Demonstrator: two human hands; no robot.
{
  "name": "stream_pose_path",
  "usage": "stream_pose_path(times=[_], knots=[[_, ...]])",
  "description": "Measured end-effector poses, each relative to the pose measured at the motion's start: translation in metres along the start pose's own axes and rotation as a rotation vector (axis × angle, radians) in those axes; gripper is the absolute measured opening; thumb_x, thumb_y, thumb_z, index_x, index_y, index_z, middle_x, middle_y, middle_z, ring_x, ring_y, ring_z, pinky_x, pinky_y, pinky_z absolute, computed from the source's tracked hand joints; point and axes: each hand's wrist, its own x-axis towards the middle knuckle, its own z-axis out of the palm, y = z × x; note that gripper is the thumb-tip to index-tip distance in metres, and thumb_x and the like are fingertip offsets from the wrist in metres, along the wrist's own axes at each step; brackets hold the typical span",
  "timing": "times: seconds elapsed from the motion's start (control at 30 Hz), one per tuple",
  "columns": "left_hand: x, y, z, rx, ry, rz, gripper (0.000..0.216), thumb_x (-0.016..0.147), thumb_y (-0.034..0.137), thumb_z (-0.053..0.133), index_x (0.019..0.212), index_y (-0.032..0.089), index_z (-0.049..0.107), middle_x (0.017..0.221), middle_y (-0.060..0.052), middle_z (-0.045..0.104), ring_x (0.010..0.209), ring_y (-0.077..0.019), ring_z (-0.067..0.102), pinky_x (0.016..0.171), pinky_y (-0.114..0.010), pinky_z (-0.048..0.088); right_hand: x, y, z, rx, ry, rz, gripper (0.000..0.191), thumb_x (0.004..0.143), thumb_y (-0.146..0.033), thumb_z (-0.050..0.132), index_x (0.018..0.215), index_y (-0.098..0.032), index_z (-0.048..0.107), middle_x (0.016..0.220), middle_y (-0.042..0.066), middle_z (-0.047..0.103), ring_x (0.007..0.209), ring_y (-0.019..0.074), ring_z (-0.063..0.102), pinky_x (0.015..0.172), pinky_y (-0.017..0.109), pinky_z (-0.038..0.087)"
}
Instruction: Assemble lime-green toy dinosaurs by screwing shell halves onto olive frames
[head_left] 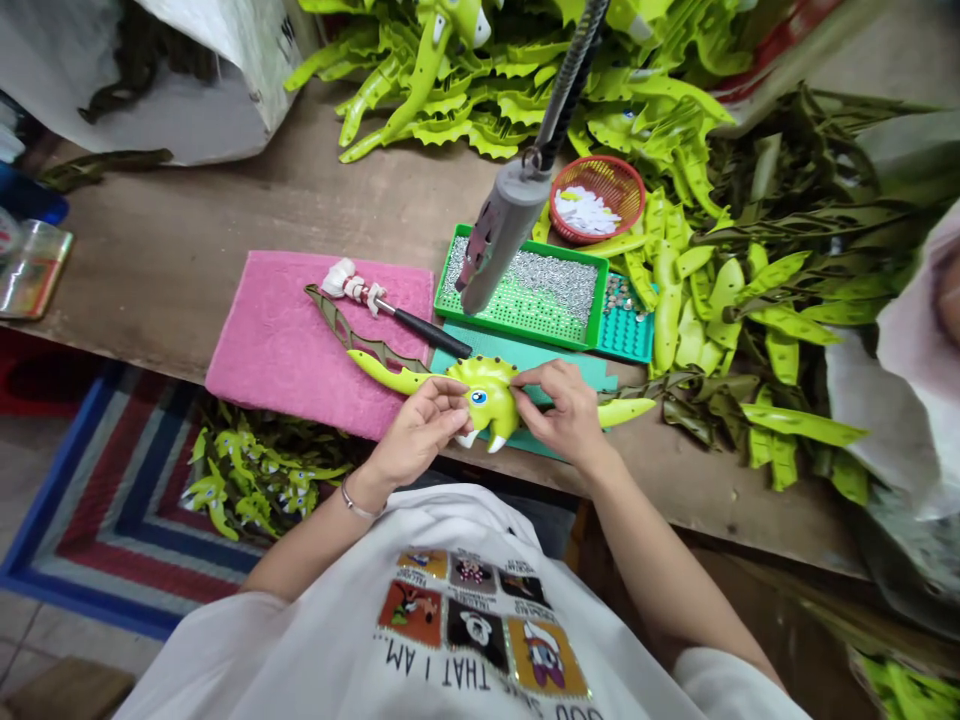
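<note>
Between my two hands lies a yellow-green plastic dinosaur head (491, 385) with a blue eye, a frill and white horns. My left hand (427, 420) has its fingers closed on the head's left side. With thumb and fingertips drawn together, my right hand (559, 405) touches its right edge; whether a small part sits in that pinch I cannot make out. A long yellow-green strip (382, 372) reaches out left of the head, and another strip (630, 411) shows right of my right hand. Beneath is a teal mat (454, 345).
A pink towel (259, 330) bears a black-handled tool (427, 330) and a dark olive strip (334, 318). Behind stand a green tray (600, 300) of metal pieces, a teal tray (630, 340) and a red basket (637, 185). A grey tool (506, 220) hangs overhead. Green parts (480, 100) are heaped behind.
</note>
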Motion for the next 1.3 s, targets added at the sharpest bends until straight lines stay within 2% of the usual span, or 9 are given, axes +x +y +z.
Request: stream_pose_path(times=[0.13,0.27,0.47,0.6,0.73,0.9,1.0,1.13,1.3], knots=[[-0.001,0.003,0.001,-0.059,-0.021,-0.057,0.044,0.071,0.028,0.088,0.100,0.018,0.057,0.080,0.003,0.063,0.068,-0.0062,0.061,0.065,-0.017,0.049,0.004,-0.020,-0.008,0.040,0.033,0.034,0.012,0.085,-0.015,0.064,0.093,-0.023,0.065,0.077,0.000,0.072,0.075,0.0186,0.064,0.070,0.035,0.047],[-0.003,0.004,-0.001,-0.094,-0.059,-0.093,0.043,0.072,0.025,0.087,0.102,0.018,0.057,0.082,0.003,0.065,0.070,-0.0059,0.063,0.068,-0.018,0.049,0.008,-0.053,-0.012,0.361,-0.009,0.132,0.025,0.087,-0.015,0.065,0.109,-0.025,0.060,0.096,0.002,0.076,0.087,0.0165,0.072,0.077,0.031,0.056],[-0.006,0.001,-0.005,-0.065,-0.047,-0.117,0.049,0.068,0.029,0.089,0.102,0.019,0.054,0.083,0.002,0.068,0.069,-0.0084,0.065,0.067,-0.021,0.051,0.004,-0.067,-0.002,0.512,-0.071,0.187,0.021,0.089,-0.017,0.062,0.107,-0.026,0.058,0.092,0.001,0.075,0.081,0.0155,0.074,0.074,0.029,0.059],[-0.011,-0.002,-0.007,-0.014,0.069,-0.046,0.049,0.067,0.034,0.089,0.096,0.018,0.053,0.077,0.004,0.065,0.066,-0.0078,0.064,0.066,-0.020,0.052,0.008,-0.064,0.011,0.382,-0.022,0.192,0.017,0.089,-0.019,0.061,0.103,-0.026,0.056,0.089,0.001,0.073,0.078,0.0166,0.072,0.071,0.032,0.058],[-0.016,-0.003,-0.016,0.057,0.219,0.110,0.044,0.068,0.035,0.088,0.090,0.017,0.055,0.075,0.005,0.063,0.069,-0.0070,0.064,0.070,-0.019,0.053,0.016,-0.056,0.030,0.097,-0.008,0.078,0.013,0.089,-0.016,0.058,0.099,-0.025,0.057,0.087,0.005,0.073,0.079,0.0210,0.068,0.071,0.038,0.052],[-0.019,0.001,-0.030,0.229,0.291,0.182,0.037,0.070,0.037,0.085,0.088,0.018,0.058,0.070,0.003,0.062,0.054,-0.0065,0.057,0.045,-0.015,0.043,0.020,-0.055,0.041,-0.028,-0.040,-0.038,0.012,0.089,-0.014,0.056,0.095,-0.024,0.059,0.079,0.004,0.072,0.076,0.0221,0.063,0.068,0.039,0.044],[-0.017,0.008,-0.033,0.277,0.314,0.274,0.036,0.070,0.032,0.085,0.092,0.018,0.060,0.072,0.003,0.063,0.061,-0.0076,0.062,0.058,-0.017,0.054,0.020,-0.059,0.039,-0.046,-0.015,-0.112,0.014,0.090,-0.012,0.055,0.096,-0.024,0.061,0.074,0.003,0.071,0.073,0.0203,0.063,0.067,0.037,0.043],[-0.014,0.017,-0.036,0.342,0.331,0.375,0.036,0.072,0.028,0.083,0.100,0.018,0.062,0.078,0.003,0.065,0.070,-0.0082,0.067,0.074,-0.021,0.059,0.026,-0.037,0.024,-0.037,-0.058,-0.081,0.014,0.089,-0.015,0.056,0.098,-0.023,0.064,0.082,0.004,0.073,0.076,0.0200,0.066,0.069,0.036,0.047],[-0.011,0.022,-0.042,0.438,0.346,0.417,0.032,0.080,0.031,0.077,0.106,0.017,0.064,0.086,-0.001,0.069,0.075,-0.0109,0.071,0.075,-0.022,0.060,0.061,0.042,0.003,-0.036,-0.024,0.259,0.017,0.084,-0.015,0.054,0.098,-0.021,0.060,0.091,0.007,0.075,0.081,0.0224,0.070,0.074,0.036,0.051]])
